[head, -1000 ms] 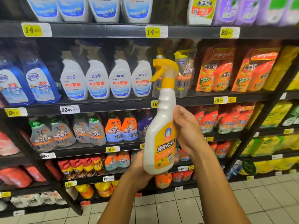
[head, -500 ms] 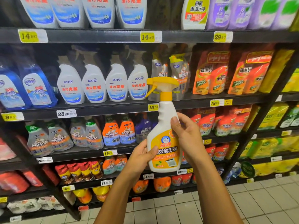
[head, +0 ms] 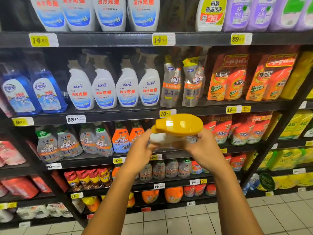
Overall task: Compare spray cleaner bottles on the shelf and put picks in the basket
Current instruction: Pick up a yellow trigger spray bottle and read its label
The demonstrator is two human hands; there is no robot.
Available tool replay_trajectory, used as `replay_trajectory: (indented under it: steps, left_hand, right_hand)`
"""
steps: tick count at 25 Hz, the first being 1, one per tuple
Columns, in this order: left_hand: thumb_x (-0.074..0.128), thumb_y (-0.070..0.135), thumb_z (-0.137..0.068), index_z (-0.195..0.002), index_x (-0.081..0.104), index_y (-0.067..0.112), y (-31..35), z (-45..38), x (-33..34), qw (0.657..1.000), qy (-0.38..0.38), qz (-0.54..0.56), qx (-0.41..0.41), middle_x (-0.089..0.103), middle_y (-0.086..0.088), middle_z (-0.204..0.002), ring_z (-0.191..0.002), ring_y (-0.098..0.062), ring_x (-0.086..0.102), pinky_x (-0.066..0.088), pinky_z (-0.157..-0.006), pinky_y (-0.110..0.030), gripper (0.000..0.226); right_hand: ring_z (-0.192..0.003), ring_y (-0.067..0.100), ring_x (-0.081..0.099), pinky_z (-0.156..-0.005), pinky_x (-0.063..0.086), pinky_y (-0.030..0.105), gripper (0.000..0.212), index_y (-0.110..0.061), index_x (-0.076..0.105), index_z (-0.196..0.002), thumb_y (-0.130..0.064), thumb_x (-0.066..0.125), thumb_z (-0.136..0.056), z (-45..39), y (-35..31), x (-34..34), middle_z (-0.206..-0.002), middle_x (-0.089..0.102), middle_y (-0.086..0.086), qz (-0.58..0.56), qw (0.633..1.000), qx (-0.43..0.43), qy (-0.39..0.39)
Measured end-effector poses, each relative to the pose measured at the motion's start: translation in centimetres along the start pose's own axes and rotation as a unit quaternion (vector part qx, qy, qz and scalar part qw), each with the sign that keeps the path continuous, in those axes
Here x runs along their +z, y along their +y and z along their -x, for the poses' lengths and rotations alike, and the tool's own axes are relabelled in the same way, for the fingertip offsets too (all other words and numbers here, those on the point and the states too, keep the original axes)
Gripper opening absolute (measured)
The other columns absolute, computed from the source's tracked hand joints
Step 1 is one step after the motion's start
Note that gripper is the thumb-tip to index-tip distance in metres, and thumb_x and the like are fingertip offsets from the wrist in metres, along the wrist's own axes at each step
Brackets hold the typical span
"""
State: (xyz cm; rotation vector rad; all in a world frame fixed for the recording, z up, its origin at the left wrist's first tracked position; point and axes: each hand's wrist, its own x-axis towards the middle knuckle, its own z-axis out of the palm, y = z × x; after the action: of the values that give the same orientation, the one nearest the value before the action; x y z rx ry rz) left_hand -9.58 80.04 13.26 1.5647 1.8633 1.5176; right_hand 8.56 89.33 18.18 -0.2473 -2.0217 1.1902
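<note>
A white spray bottle with a yellow trigger head (head: 179, 126) is tipped toward me, so I see mostly its yellow top; its body is blurred. My left hand (head: 140, 150) holds it from the left and my right hand (head: 203, 148) grips it from the right, in front of the middle shelf. Behind stand white spray cleaner bottles (head: 115, 89), blue glass-cleaner bottles (head: 32, 94) and Mr Muscle sprays (head: 67, 143) in rows. No basket is in view.
Dark shelves (head: 118, 114) with yellow price tags fill the view. Orange refill pouches (head: 232, 78) stand at right, yellow packs (head: 294, 124) at far right, red cans (head: 88, 178) lower left. A tiled floor (head: 220, 217) runs along the bottom.
The bottle was upright with its label facing me; it has come down and tipped toward me. Both hands moved lower with it, and the view shifted downward.
</note>
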Motion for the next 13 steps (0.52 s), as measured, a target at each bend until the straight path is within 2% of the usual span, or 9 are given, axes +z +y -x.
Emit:
replay_trajectory:
  steps: [2, 3, 5, 7, 8, 10, 13]
  left_hand:
    - [0.054, 0.0, -0.092, -0.115, 0.063, 0.04, -0.8, -0.5, -0.2, 0.997, 0.032, -0.052, 0.042, 0.063, 0.032, -0.106, -0.104, 0.013, 0.054, 0.039, -0.082, 0.0, 0.046]
    - [0.053, -0.001, -0.092, -0.119, 0.063, 0.033, -1.1, -0.7, -0.3, 0.996, 0.041, -0.062, 0.051, 0.064, 0.025, -0.111, -0.106, 0.008, 0.056, 0.042, -0.085, -0.005, 0.045]
    - [0.05, -0.004, -0.091, -0.122, 0.062, 0.029, -1.3, -1.0, -0.5, 0.994, 0.053, -0.074, 0.053, 0.066, 0.016, -0.11, -0.105, -0.003, 0.059, 0.049, -0.087, -0.019, 0.047]
    - [0.051, 0.0, -0.089, -0.11, 0.064, 0.034, -1.1, -0.9, -0.9, 0.994, 0.056, -0.079, 0.059, 0.064, 0.02, -0.097, -0.092, -0.002, 0.058, 0.049, -0.072, -0.019, 0.042]
    - [0.054, 0.004, -0.09, -0.107, 0.064, 0.041, -0.9, -0.7, -1.2, 0.994, 0.05, -0.074, 0.056, 0.064, 0.027, -0.098, -0.091, 0.003, 0.058, 0.048, -0.07, -0.015, 0.042]
    - [0.061, 0.006, -0.089, -0.107, 0.061, 0.05, -0.5, -0.3, -1.7, 0.999, 0.022, -0.027, 0.018, 0.064, 0.031, -0.106, -0.102, 0.006, 0.058, 0.048, -0.08, -0.014, 0.047]
    - [0.067, 0.002, -0.086, -0.113, 0.061, 0.039, -0.1, 0.3, -1.7, 0.997, -0.009, 0.069, -0.038, 0.068, 0.013, -0.112, -0.107, -0.005, 0.063, 0.053, -0.088, -0.027, 0.046]
  right_hand:
    - [-0.111, 0.006, 0.065, -0.09, 0.054, 0.023, 0.038, -0.035, 0.07, -0.116, -0.018, 0.074, -0.082, 0.0, -0.2, 0.2, -0.115, 0.072, -0.017, 0.003, 1.0, -0.017, -0.001]
    - [-0.111, 0.008, 0.066, -0.09, 0.055, 0.027, 0.036, -0.04, 0.071, -0.114, -0.025, 0.073, -0.081, 0.0, -0.3, 0.3, -0.115, 0.072, -0.017, -0.007, 1.0, -0.013, 0.001]
    - [-0.111, 0.008, 0.066, -0.089, 0.054, 0.024, 0.036, -0.05, 0.069, -0.112, -0.033, 0.069, -0.079, -0.1, -0.5, 0.5, -0.115, 0.071, -0.02, -0.013, 1.0, -0.02, 0.005]
    - [-0.112, 0.008, 0.066, -0.089, 0.054, 0.023, 0.035, -0.048, 0.069, -0.113, -0.033, 0.07, -0.081, -0.2, -0.4, 0.7, -0.115, 0.071, -0.02, -0.016, 1.0, -0.026, 0.001]
    - [-0.113, 0.007, 0.065, -0.09, 0.053, 0.023, 0.035, -0.045, 0.07, -0.114, -0.03, 0.073, -0.083, -0.3, -0.3, 0.8, -0.116, 0.071, -0.019, -0.013, 1.0, -0.026, -0.001]
    - [-0.116, 0.004, 0.062, -0.094, 0.05, 0.02, 0.042, -0.041, 0.067, -0.119, -0.024, 0.077, -0.082, -0.5, 0.1, 0.9, -0.119, 0.069, -0.02, -0.008, 1.0, -0.022, 0.006]
    - [-0.116, 0.008, 0.063, -0.092, 0.053, 0.025, 0.056, -0.025, 0.06, -0.132, -0.017, 0.079, -0.081, -1.1, 0.3, 0.8, -0.125, 0.068, -0.011, -0.054, 0.998, 0.018, 0.032]
